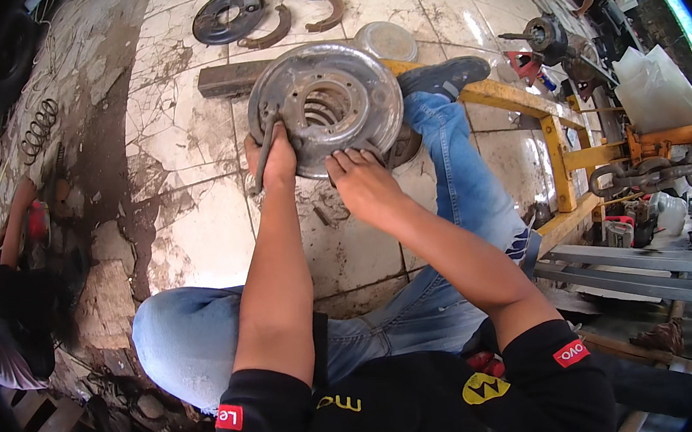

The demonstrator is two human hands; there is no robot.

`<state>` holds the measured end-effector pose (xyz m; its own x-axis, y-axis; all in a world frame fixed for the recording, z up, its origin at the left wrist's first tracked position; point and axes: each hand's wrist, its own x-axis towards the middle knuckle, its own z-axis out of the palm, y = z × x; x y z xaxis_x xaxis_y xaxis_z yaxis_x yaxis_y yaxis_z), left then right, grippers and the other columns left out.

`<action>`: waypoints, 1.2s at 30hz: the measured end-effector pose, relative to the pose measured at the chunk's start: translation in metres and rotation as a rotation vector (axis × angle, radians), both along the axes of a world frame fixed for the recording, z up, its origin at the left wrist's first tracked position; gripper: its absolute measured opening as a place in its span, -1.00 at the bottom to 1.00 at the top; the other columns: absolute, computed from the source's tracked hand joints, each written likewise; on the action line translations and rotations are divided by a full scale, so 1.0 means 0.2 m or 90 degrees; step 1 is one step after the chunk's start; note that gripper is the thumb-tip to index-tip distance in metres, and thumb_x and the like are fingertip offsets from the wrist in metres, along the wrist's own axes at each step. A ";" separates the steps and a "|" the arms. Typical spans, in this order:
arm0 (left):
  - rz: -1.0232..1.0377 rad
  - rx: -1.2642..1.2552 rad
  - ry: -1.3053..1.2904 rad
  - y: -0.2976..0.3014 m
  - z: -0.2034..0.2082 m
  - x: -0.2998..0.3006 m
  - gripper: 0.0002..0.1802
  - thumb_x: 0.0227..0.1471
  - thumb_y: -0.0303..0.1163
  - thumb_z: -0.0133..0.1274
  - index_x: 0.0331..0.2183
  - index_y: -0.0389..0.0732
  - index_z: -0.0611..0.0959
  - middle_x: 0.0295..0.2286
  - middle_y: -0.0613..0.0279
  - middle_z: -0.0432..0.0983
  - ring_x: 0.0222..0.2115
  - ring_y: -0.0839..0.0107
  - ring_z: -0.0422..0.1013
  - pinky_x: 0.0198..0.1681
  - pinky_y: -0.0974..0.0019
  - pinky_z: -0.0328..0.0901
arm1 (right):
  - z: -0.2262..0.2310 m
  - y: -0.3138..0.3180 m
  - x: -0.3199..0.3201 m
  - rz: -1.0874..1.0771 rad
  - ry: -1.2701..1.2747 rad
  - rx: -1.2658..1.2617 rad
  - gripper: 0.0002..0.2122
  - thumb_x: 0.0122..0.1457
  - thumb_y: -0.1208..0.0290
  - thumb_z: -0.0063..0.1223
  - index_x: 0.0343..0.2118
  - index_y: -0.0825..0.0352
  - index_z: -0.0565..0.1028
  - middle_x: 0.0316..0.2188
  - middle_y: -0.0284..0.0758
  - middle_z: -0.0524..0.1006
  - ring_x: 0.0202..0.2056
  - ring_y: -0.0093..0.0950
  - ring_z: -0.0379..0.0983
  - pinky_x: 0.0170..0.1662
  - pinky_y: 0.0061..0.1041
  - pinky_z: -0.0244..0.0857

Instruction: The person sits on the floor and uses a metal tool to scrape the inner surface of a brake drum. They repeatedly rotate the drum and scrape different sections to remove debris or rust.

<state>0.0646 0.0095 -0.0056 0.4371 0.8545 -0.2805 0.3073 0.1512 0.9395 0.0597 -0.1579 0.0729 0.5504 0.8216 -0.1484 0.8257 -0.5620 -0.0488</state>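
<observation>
A round grey metal brake backing plate [331, 61] with a large centre hole is in front of me, above the tiled floor. Through the hole show the rings of what looks like a coil spring [321, 112]. My left hand [277, 158] is closed at the plate's near left edge, with a dark cable or lever [264, 161] running along the thumb. The fingers of my right hand [364, 185] curl over the near rim, beside a dark curved part [375, 153]. The palm sides of both hands are hidden.
Beyond lie a dark backing plate [219, 20] with a cable, two curved brake shoes [271, 30], a metal block [225, 80] and a round lid [388, 42]. A yellow frame [559, 164] with chain stands right. At left are another person's arms [15, 223] and a coil spring [39, 129].
</observation>
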 end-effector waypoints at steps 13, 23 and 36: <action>-0.011 -0.014 0.004 0.00 0.07 0.00 -0.52 -0.04 -0.22 0.21 -0.12 -0.35 0.60 -0.23 -0.02 0.60 -0.19 0.21 0.50 -0.05 0.24 0.31 | 0.02 -0.04 -0.05 -0.018 0.033 0.018 -0.54 0.14 0.62 -0.18 0.16 0.49 0.28 0.18 -0.05 0.32 0.24 -0.18 0.20 0.30 -0.22 0.04; 0.003 -0.004 0.041 0.01 0.05 0.01 -0.47 -0.11 -0.14 0.23 -0.15 -0.29 0.57 -0.21 -0.10 0.57 -0.16 0.03 0.49 -0.02 0.14 0.31 | 0.00 -0.07 -0.01 0.014 0.011 0.079 -0.59 0.17 0.57 -0.20 0.12 0.47 0.33 0.14 -0.06 0.37 0.22 -0.19 0.24 0.29 -0.21 0.05; 0.009 0.011 0.056 0.03 -0.01 0.06 -0.59 -0.03 -0.30 0.22 -0.17 -0.36 0.58 -0.23 0.00 0.57 -0.20 0.26 0.49 -0.04 0.24 0.30 | 0.03 0.00 0.02 -0.027 0.020 -0.012 -0.57 0.18 0.59 -0.22 0.15 0.43 0.31 0.17 -0.09 0.35 0.23 -0.19 0.22 0.30 -0.21 0.04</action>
<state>0.0767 0.0155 -0.0072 0.3997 0.8655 -0.3019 0.3865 0.1395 0.9117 0.0639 -0.1585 0.0781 0.5789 0.7948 -0.1819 0.7998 -0.5969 -0.0629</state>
